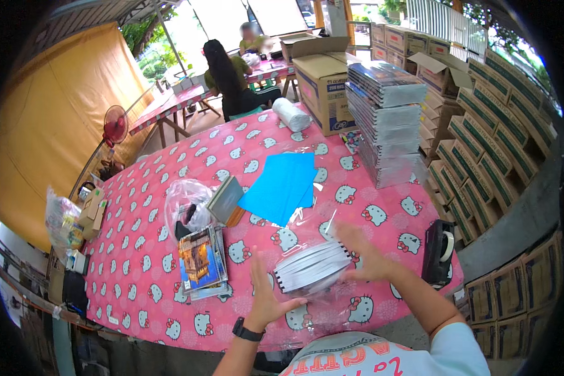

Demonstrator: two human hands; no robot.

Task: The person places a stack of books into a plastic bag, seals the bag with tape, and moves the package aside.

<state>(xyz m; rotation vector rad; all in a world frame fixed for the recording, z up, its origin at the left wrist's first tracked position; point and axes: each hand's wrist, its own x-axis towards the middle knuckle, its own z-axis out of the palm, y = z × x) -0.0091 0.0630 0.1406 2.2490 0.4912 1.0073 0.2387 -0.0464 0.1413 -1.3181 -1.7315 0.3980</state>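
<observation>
A small stack of white spiral-bound notebooks (pixel 313 266) lies between my hands, with clear plastic film around and beside it. Left of the stack is my left hand (pixel 269 297), fingers stretched up and thumb pointing toward the stack's lower corner; it holds nothing. On the other side my right hand (pixel 366 257) has its fingers apart, close to the stack's right end; whether it touches the film I cannot tell. Blue sheets (pixel 285 188) lie just beyond. To the left, several picture-covered notebooks (pixel 200 263) are piled beside a greenish-grey box-like block (pixel 225 199).
A tall stack of spiral notebooks (pixel 388 119) stands at the far right by an open carton (pixel 323 81). A black tape dispenser (pixel 437 254) sits at the right edge. A plastic roll (pixel 291 114) lies farther back. Two people sit at other tables. Cartons (pixel 501 119) line the right side.
</observation>
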